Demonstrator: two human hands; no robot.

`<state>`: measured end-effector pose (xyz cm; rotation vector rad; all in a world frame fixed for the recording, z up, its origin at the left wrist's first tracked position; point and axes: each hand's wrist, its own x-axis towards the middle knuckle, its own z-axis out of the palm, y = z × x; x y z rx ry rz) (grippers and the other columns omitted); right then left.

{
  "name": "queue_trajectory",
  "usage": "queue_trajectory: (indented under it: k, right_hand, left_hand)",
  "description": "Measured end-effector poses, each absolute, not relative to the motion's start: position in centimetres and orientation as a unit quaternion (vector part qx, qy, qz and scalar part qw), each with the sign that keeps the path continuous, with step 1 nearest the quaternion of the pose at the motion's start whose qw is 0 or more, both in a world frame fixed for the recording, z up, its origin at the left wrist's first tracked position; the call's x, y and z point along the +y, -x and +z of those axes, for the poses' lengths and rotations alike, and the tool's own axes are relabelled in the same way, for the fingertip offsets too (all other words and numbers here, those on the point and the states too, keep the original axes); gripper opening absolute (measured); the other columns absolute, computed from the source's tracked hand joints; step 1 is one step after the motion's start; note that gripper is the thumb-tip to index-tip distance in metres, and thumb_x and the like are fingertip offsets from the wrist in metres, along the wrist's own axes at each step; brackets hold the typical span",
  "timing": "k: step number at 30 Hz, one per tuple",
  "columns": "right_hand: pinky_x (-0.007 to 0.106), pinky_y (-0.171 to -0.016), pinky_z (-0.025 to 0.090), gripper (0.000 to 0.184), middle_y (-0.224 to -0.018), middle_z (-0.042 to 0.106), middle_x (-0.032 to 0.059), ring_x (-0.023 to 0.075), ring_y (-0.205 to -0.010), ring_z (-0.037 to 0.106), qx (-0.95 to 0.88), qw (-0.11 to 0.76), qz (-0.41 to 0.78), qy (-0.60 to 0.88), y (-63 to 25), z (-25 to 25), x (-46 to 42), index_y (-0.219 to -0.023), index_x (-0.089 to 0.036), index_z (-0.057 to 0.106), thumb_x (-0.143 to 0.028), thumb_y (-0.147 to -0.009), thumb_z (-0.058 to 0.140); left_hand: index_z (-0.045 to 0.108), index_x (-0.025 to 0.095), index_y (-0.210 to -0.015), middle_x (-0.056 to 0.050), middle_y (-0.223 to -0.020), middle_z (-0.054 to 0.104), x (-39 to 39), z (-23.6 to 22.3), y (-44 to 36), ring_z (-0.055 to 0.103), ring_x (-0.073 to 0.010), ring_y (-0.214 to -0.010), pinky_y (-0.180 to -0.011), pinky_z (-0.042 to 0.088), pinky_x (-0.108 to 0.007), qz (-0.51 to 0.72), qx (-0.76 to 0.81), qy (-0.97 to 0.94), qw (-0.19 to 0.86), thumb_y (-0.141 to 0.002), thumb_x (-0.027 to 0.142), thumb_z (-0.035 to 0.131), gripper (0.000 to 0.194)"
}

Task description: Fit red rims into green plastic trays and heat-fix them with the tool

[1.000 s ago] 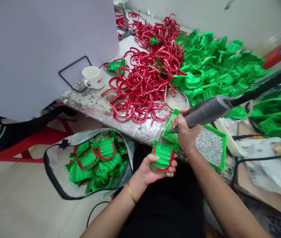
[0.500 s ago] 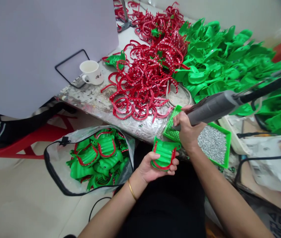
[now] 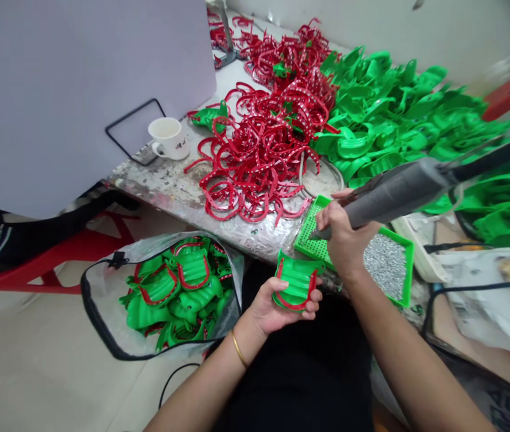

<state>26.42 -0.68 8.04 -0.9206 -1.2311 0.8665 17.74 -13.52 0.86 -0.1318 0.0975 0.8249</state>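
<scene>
My left hand (image 3: 277, 303) is closed on a green plastic piece (image 3: 298, 281), curved and ribbed, with a red strip along its inner edge. My right hand (image 3: 347, 240) grips a grey electric screwdriver (image 3: 394, 189) that slants down to the left. Its tip points into one end of a green perforated basket (image 3: 308, 241), above bare mesh. Small silvery screws (image 3: 385, 264) fill the basket's other end, partly behind my right wrist. Whether the tip touches the basket I cannot tell.
Red white-dotted strips (image 3: 264, 144) lie heaped on the worktable (image 3: 165, 189), beside a pile of green plastic pieces (image 3: 385, 108). A white mug (image 3: 171, 139) stands near the left edge. Below, an open clear bag (image 3: 102, 318) holds several green pieces with red strips.
The view has shifted slightly, so the table things sit a little lower. Both hands keep their holds; the screwdriver's tip stays over the basket.
</scene>
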Motion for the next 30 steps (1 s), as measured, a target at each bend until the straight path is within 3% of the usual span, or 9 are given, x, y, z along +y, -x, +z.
queue_trajectory:
  k: [30]
  right_hand:
    - [0.023, -0.042, 0.037, 0.015, -0.052, 0.041, -0.0086, 0.0075, -0.040, 0.041, -0.533, 0.632, 0.401, 0.394, -26.6, 5.9, -0.8, -0.089, -0.022, 0.050, -0.025, -0.078, 0.059]
  left_hand:
    - [0.050, 0.003, -0.120, -0.010, -0.089, 0.053, -13.4, 0.5, -17.6, 0.047, -0.0156, -0.072, -0.065, 0.030, -0.027, 0.387, 0.053, 0.050, 0.919, -0.060, 0.035, 0.060, 0.069]
